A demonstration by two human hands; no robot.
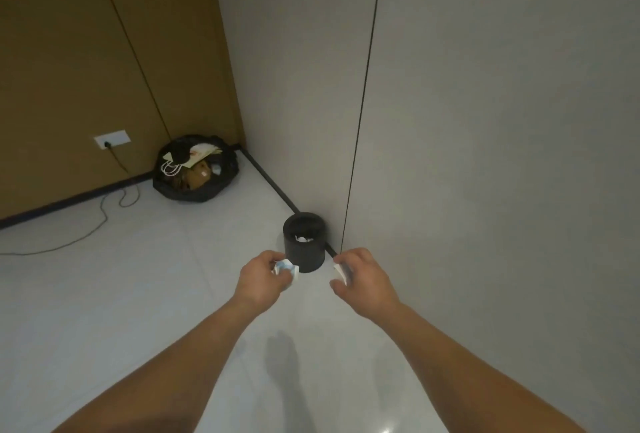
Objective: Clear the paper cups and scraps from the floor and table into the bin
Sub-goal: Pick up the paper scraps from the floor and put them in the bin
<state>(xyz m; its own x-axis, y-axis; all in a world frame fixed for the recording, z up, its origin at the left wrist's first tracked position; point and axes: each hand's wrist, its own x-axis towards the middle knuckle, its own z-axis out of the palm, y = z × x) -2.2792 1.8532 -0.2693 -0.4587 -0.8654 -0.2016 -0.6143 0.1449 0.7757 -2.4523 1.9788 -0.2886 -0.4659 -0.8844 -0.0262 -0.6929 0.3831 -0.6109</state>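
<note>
A small black round bin (304, 242) stands on the white floor against the grey wall, with white scraps inside it. My left hand (263, 280) grips a crumpled white paper cup (285, 268) just in front of the bin's left side. My right hand (363, 280) pinches a white paper scrap (341, 271) to the right of the bin, close to the wall. Both hands hover above the floor, nearer to me than the bin's rim.
A black rubbish bag (195, 169) full of paper bags sits in the corner at the back left. A wall socket (111, 139) feeds a grey cable (86, 228) that trails over the floor. The grey wall (485, 121) runs along the right.
</note>
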